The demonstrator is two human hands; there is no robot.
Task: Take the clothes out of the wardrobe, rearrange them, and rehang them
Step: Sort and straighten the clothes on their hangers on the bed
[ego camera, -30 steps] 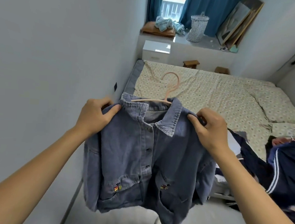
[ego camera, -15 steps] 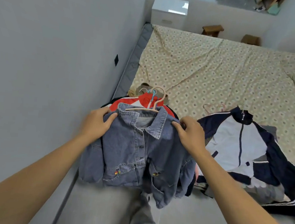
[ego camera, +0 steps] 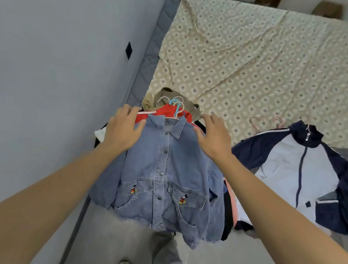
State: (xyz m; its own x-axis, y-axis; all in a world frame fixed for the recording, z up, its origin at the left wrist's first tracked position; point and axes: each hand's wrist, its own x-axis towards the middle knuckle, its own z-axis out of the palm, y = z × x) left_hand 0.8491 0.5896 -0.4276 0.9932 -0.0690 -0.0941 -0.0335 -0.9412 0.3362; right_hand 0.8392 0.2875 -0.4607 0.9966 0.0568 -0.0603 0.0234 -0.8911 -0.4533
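Released now, the buttoned denim jacket (ego camera: 161,172) lies mid-frame on the pile; left hand (ego camera: 123,128) and right hand (ego camera: 214,139) spread flat-fingered on its shoulders.

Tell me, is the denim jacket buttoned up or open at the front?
Buttoned up. The denim jacket lies spread on the clothes pile, its front edges meeting along the row of buttons, with only the collar open at the top.

Under the denim jacket (ego camera: 161,172) we see only slivers of a pile: a red garment (ego camera: 166,111) and a khaki one (ego camera: 167,94) at its twelve o'clock, hanger hooks (ego camera: 178,108) with their bars hidden. At three o'clock the navy-and-white jacket (ego camera: 297,172) runs off the right edge. Two brown objects (ego camera: 327,8) at the top edge are cropped beyond telling.
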